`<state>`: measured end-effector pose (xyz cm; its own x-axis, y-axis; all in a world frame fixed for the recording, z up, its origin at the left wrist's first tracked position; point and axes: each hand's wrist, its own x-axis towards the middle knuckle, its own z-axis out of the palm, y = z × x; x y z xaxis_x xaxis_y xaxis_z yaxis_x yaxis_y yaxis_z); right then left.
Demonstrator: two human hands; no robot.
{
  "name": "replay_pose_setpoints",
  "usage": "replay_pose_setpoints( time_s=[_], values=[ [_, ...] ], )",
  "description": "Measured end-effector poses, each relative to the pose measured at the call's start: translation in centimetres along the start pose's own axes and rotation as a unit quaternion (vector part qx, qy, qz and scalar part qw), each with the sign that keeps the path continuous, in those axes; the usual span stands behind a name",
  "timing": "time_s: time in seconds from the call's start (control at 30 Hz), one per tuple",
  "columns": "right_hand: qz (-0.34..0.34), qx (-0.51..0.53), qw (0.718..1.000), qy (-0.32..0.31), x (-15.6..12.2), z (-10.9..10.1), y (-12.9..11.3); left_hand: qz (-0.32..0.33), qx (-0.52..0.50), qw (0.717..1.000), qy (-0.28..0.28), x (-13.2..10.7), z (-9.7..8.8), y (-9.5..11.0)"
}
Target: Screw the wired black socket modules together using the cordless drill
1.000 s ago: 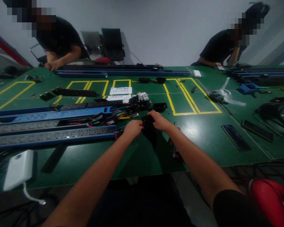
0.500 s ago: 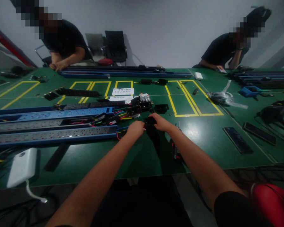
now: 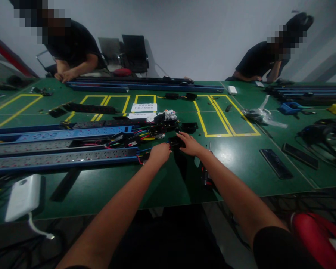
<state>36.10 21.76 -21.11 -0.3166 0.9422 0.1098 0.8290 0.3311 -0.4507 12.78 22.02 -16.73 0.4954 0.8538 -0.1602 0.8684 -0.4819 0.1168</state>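
Observation:
My left hand (image 3: 160, 153) and my right hand (image 3: 189, 144) meet over a small black part (image 3: 174, 142) on the green table (image 3: 240, 157). Both hands have their fingers closed on this part, left from the left side, right from the right. Just left of it lie long blue power strips (image 3: 61, 157) with coloured wires (image 3: 141, 135) spilling from their open ends. A white and red component (image 3: 169, 114) sits behind the wires. Another black part (image 3: 189, 127) lies just beyond my right hand.
Two other people lean on the table's far side, one at the back left (image 3: 70, 48), one at the back right (image 3: 260, 63). A white box with a cable (image 3: 22, 196) lies near left. Black strips (image 3: 276, 163) lie right. Yellow marked rectangles (image 3: 226, 116) cross the table. A screwdriver (image 3: 205, 175) lies under my right forearm.
My hands stay together on the black part, with my right hand's fingers shifting slightly over it. The view has swayed a little.

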Motion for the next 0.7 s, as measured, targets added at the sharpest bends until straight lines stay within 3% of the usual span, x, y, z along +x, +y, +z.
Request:
replay_pose_setpoints(
  time_s=[0.27, 0.43, 0.6, 0.7],
  values=[
    [0.031, 0.032, 0.998, 0.036, -1.8, 0.6, 0.3, -0.014, 0.011, 1.0, 0.02, -0.6, -0.2, 0.8],
    [0.111, 0.015, 0.993, 0.046, -0.8, 0.9, -0.6, 0.001, 0.033, 0.995, 0.092, -3.8, -0.3, 1.0],
    [0.149, -0.012, 0.987, 0.065, 0.0, 1.2, -1.6, 0.028, 0.01, 0.993, 0.117, -8.3, 0.3, -2.3],
    [0.17, -0.003, 0.983, 0.071, 0.4, 1.3, -2.0, 0.028, 0.005, 0.995, 0.096, -9.0, 0.6, -5.0]
  ],
)
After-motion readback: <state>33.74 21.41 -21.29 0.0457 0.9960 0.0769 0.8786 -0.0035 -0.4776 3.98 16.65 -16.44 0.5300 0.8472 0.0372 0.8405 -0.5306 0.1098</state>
